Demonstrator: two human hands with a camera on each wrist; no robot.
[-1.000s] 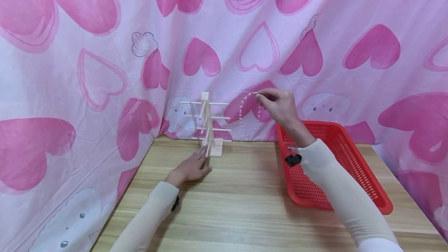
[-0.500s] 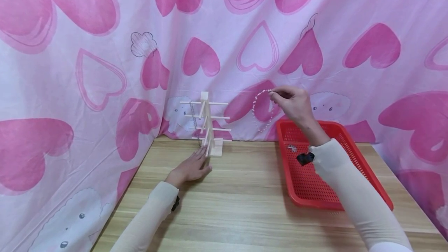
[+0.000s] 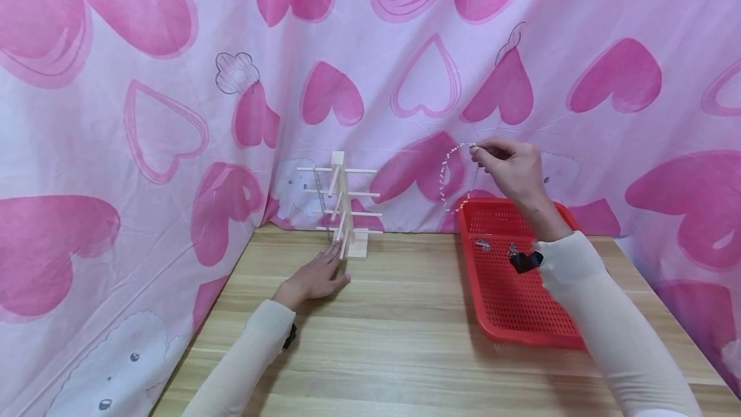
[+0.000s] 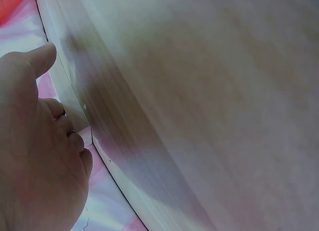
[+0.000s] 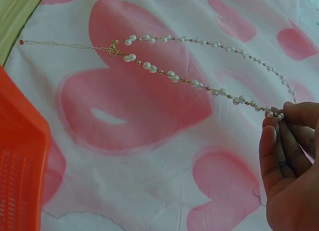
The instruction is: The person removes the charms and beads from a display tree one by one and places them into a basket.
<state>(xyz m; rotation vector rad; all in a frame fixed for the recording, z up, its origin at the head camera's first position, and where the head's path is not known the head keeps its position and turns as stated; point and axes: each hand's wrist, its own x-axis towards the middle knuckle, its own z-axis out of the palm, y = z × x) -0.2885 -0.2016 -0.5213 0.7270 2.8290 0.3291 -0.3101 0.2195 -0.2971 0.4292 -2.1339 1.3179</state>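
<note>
My right hand (image 3: 515, 169) pinches a pearl necklace (image 3: 444, 176) between thumb and fingers, and the loop hangs in the air over the back left of the red basket (image 3: 471, 288). In the right wrist view the necklace (image 5: 174, 77) shows white beads, a gold clasp and a short chain tail. My left hand (image 3: 315, 275) lies low at the foot of a wooden rack (image 3: 340, 201), fingers extended onto its base. In the left wrist view the left hand's (image 4: 40, 141) fingertips are at the base, partly hidden. A thin chain necklace (image 3: 321, 195) hangs on the rack's left pegs.
Small silvery jewellery (image 3: 482, 245) lies in the basket, with another silvery piece (image 3: 512, 250) beside the right wrist's black strap mount. The wooden table (image 3: 393, 340) meets a pink heart-patterned cloth (image 3: 428, 82) behind and at the sides.
My right hand has moved right, away from the rack, carrying the pearl necklace toward the basket. A second silvery piece in the basket has come into view. My left hand stays put.
</note>
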